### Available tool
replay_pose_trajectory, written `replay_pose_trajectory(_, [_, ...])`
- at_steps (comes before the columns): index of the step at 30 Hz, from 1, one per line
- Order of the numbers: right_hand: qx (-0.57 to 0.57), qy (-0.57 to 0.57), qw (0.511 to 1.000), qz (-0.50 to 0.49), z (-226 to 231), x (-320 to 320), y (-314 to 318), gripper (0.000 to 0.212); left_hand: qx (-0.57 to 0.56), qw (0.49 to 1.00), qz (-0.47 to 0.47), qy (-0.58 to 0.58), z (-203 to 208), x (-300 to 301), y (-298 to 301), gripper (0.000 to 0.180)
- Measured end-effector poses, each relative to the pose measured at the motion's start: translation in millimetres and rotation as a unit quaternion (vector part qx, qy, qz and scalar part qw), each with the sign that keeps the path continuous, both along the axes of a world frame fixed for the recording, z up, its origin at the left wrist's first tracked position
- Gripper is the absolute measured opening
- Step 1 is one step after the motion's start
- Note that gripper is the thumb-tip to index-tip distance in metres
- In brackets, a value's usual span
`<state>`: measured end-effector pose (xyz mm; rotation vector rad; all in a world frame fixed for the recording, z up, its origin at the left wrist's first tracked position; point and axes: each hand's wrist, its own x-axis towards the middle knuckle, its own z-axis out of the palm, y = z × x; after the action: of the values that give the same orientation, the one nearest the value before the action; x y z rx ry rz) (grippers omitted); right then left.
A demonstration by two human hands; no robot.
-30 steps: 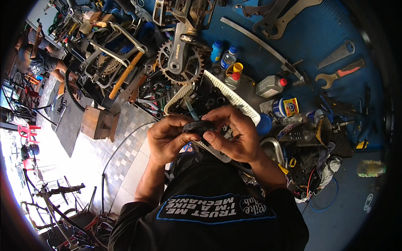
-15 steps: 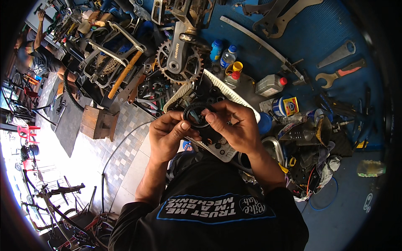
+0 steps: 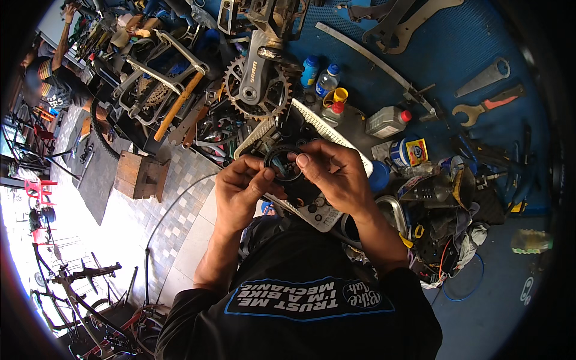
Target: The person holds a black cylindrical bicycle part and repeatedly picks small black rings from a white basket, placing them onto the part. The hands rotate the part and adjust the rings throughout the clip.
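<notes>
A black ring (image 3: 284, 149), thin and round like a bike part, is held up between both hands above a cream plastic basket (image 3: 336, 136). My left hand (image 3: 239, 189) pinches its left side between thumb and fingers. On the opposite side, my right hand (image 3: 337, 177) grips it with the thumb laid over the front. Through the ring's opening, small parts in the basket show; what they are is hard to tell. Several small dark round pieces lie at the basket's near corner. My fingertips hide parts of the ring's rim.
Beyond the basket stands a crankset with a toothed chainring (image 3: 258, 90). To the right are bottles, a grey bottle with a red cap (image 3: 389, 123) and a blue-and-white tub (image 3: 410, 152). A wooden block (image 3: 141, 175) sits at left; another person (image 3: 57, 75) is at far left.
The ring has tilted slightly between my fingers, and my right thumb has shifted a little. Both hands keep their hold. The person at far left has moved an arm.
</notes>
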<state>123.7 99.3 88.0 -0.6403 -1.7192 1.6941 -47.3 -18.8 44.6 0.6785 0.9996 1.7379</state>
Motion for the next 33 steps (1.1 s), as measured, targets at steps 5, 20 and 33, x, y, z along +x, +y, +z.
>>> replay_pose_trajectory(5, [0.031,-0.031,0.999,0.000,4,2,4,0.020,-0.001,1.000,0.022,0.021,2,3,0,0.015])
replay_pose_trajectory(20, [0.075,-0.045,0.996,-0.022,-5,1,5,0.019,-0.027,0.997,-0.021,0.063,-3,-3,2,0.020])
replay_pose_trajectory(33, [0.262,-0.065,0.962,-0.050,-3,5,2,0.023,-0.042,0.993,0.057,0.090,-14,4,11,0.024])
